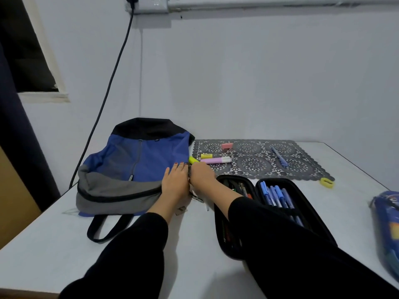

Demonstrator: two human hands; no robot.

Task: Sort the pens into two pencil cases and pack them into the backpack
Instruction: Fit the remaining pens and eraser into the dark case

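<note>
White table (54,244) fills the lower frame. On it: backpack (133,165) centre left, lace mat (302,169) centre right, open black case (255,190) below the mat, yellow piece (327,183) at its corner, blue case (386,223) at right edge.

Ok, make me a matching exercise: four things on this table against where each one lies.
Things: 1 pink rectangular eraser; 2 lone blue plastic pen; 3 row of blue capped pens; 4 small yellow round object.
Places: A inside the open black hard pencil case; B white table, at the mat's near right corner; C grey lace mat, right half; D mat's far left part.
Pairs: 1-D, 2-C, 3-A, 4-B.
</note>
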